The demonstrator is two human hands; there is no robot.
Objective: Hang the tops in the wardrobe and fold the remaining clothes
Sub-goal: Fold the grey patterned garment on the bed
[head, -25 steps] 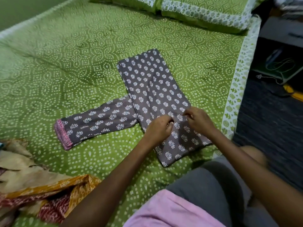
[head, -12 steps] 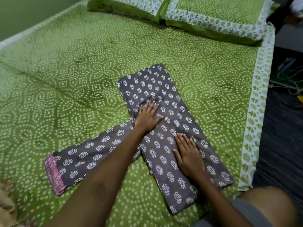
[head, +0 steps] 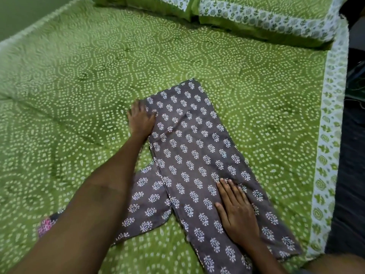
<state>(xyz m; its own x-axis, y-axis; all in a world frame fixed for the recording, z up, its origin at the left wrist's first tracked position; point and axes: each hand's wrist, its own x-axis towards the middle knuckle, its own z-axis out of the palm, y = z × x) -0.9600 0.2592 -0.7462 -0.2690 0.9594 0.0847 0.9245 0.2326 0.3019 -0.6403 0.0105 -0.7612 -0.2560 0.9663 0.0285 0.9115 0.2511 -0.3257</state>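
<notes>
A grey garment with a white leaf print (head: 197, 155) lies folded lengthwise on the green bedsheet (head: 79, 95). One part of it sticks out to the left under my forearm and ends in a pink hem (head: 45, 226). My left hand (head: 141, 119) rests at the garment's far left edge, thumb on the cloth; the fingers are blurred. Nearer to me, my right hand (head: 237, 212) lies flat on the fabric with its fingers straight.
Two green pillows with white printed borders (head: 266, 18) lie at the head of the bed. The sheet's white patterned border (head: 327, 155) marks the right edge of the bed, with dark floor (head: 353, 155) beyond it.
My left hand has slid from the garment's middle to its far left edge. The right hand stays flat on the near part. A second ago both hands were pinching the fabric.
</notes>
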